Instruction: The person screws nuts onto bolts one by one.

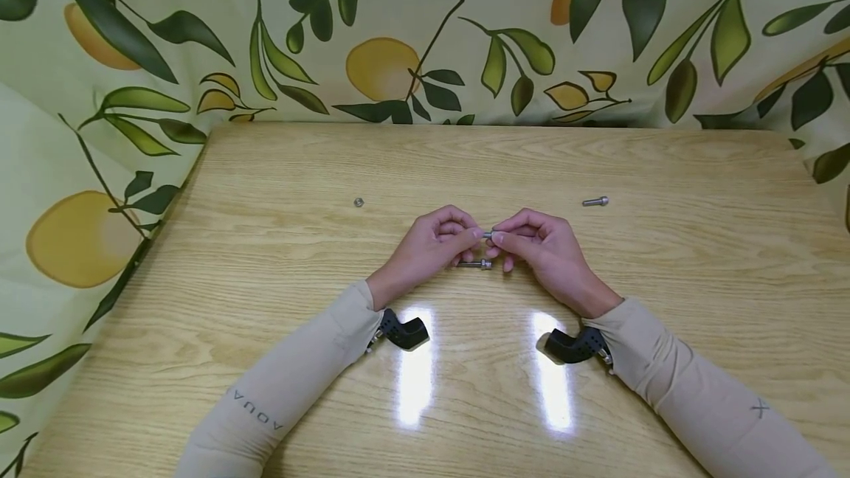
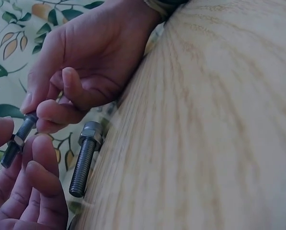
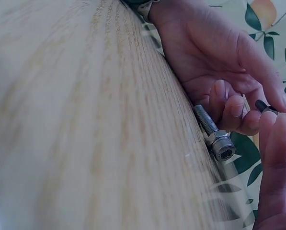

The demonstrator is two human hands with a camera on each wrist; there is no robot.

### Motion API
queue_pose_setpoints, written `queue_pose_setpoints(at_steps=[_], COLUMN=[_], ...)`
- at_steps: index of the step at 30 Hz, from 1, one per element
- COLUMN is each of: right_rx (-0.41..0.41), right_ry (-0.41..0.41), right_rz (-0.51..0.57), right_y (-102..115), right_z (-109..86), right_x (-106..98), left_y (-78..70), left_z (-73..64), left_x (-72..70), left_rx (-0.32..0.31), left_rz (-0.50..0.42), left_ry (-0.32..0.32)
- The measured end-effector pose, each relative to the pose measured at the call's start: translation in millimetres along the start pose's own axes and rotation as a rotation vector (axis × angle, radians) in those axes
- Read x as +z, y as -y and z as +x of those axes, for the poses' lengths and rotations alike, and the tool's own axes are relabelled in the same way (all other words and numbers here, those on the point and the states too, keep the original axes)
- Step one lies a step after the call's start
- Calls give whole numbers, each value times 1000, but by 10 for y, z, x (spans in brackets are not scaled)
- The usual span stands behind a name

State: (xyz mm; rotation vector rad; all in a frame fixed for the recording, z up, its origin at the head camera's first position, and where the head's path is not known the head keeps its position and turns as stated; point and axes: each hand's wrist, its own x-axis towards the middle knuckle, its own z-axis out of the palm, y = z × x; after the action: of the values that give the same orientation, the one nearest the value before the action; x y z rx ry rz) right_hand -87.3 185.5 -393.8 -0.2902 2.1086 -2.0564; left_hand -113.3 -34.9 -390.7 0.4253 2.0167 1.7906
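Observation:
Over the middle of the table, my right hand (image 1: 546, 249) pinches the head end of a small bolt (image 2: 26, 125) between thumb and fingers. A hex nut (image 2: 18, 140) sits partway along its thread, and my left hand (image 1: 434, 243) holds that nut at the fingertips. The bolt's tip sticks out past the left fingers in the left wrist view. Just below the hands lies a second bolt (image 3: 207, 122) on the table, with its own nut (image 3: 218, 137) close against the socket head. Fingers hide much of the held bolt in the head view.
A loose nut (image 1: 358, 202) lies on the wooden table (image 1: 265, 257) to the left of the hands. Farther right rests another socket-head bolt (image 1: 595, 201). A leaf-and-fruit patterned cloth (image 1: 412, 21) hangs behind the table and along its left side.

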Motion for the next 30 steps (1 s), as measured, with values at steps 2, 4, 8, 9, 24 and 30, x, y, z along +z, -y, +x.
queue_pose_setpoints(at_steps=[2,4,8,9,24,30], right_rx=[1,5,10,11,14,11], right_ry=[0,0,0,0,-6,-9], right_rz=[-8,-18,-7,-1,-51,-32], right_y=[6,14,15,12,4,15], right_z=[1,0,1,2,8,8], right_x=[3,7,9,8,1,13], left_y=[4,10,18,20,4,-3], left_z=[2,5,11,13,-2,8], left_x=[-6,-10,-17,-18,-11,-10], left_rx=[-5,-8,-10,-9,15,10], left_rz=[4,7,-2,0,-16,19], left_ry=[0,-1,0,-1,-16,-31])
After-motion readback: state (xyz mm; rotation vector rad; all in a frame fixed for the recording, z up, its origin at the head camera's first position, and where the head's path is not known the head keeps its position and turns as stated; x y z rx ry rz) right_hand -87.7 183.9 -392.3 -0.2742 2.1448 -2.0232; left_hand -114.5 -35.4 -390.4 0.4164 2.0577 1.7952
